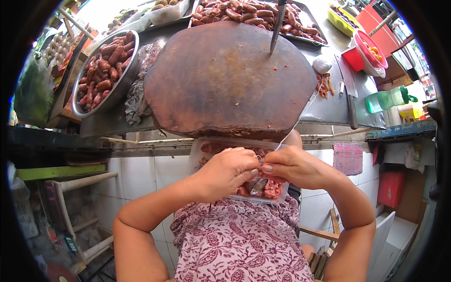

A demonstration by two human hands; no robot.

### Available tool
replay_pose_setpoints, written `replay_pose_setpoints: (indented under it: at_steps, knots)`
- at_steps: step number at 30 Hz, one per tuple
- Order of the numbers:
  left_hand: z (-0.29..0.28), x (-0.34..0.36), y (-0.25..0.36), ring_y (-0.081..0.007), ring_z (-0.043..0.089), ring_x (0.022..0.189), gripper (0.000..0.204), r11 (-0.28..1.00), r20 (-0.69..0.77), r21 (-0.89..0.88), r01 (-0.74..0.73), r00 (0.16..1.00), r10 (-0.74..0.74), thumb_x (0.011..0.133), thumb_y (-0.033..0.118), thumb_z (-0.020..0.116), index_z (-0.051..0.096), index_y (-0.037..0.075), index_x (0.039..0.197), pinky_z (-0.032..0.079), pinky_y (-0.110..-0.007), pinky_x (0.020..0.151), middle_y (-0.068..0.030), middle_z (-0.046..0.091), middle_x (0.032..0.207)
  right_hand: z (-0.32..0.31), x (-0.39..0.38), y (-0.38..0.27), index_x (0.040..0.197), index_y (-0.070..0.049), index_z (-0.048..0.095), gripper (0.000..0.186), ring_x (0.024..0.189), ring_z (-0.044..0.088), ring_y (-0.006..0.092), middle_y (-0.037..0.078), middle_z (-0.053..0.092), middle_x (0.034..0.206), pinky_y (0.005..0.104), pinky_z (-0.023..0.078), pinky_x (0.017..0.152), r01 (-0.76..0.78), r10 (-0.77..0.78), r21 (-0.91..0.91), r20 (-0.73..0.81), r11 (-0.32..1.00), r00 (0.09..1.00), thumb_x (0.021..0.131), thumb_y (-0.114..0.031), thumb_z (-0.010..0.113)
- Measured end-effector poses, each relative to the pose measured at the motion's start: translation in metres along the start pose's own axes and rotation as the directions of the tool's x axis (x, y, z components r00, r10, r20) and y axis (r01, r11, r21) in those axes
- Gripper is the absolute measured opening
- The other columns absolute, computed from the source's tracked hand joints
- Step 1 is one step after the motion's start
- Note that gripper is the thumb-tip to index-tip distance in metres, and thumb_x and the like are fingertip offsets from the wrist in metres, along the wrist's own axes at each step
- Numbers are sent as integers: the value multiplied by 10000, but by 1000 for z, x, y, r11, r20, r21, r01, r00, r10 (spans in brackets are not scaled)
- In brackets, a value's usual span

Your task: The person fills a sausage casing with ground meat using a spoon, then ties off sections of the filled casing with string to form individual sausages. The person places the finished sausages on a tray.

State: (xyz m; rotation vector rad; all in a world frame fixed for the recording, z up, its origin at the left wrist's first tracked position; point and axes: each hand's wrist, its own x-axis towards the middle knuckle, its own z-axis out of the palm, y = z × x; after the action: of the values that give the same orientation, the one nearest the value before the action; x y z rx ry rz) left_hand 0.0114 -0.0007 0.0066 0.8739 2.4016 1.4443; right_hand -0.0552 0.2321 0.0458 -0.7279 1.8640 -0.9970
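On my lap sits a clear plastic tub (197, 164) of raw chopped meat (272, 189). Above it my left hand (225, 170) and my right hand (300, 168) meet with fingertips pinched together. Thin white string (295, 126) runs to my fingers from a white ball of string (322, 64) on the table, and a small loop shows between the hands. A shiny rounded metal piece (257, 186) is just below my fingers, over the meat. Whether it is a spoon or a funnel I cannot tell. Anything else pinched there is hidden by my fingers.
A thick round wooden chopping block (230, 80) stands ahead, a knife (278, 28) upright in it. Sausages fill a steel bowl (134, 61) at left and a tray (324, 38) behind. At right lie another knife (351, 105), a green bottle (388, 99) and a pink basin (359, 42).
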Motion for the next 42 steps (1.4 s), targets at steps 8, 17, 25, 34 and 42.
replay_pose_setpoints:
  at_steps: [8,17,25,34,42]
  knots:
    - [-55,-20,-46,-235,615,1001,239,251,-347,-927,-278,890,-296,1044,246,551,600,43,928,554,-351,787,-96,596,973,16,-13,-13,767,-13,623,225,797,559,179,46,603,776,336,452,720,83,101,244,-655,966,749,947,-148,626]
    - [-40,-24,-37,-237,552,898,255,367,-283,-907,-205,943,-174,1039,229,551,536,44,863,459,-359,887,-85,546,890,37,20,-4,1061,-41,733,226,877,689,316,130,703,992,389,536,853,158,-421,-420,-663,894,619,843,-11,683]
    - [-37,-21,-16,-104,577,841,246,567,-91,-819,88,956,-280,1048,169,537,661,-44,1034,486,-267,766,-33,631,911,16,56,-27,1367,-19,566,572,1089,641,363,185,602,1240,423,537,907,566,-641,-315,-236,762,730,805,19,660]
    - [-43,-9,-17,-110,510,736,263,837,120,-451,311,950,-289,1050,175,493,626,-20,934,454,-282,671,-21,585,814,18,40,-22,903,-32,676,169,929,618,256,81,603,909,365,529,802,324,-611,-764,-114,558,783,753,-107,687]
    - [-64,-26,-18,-134,546,756,317,686,-14,-688,238,940,-340,1057,198,500,579,-13,832,469,-288,691,-72,614,854,-19,-15,-14,845,-21,642,109,708,555,230,83,577,809,372,433,628,369,-620,-520,-475,770,624,828,-111,701]
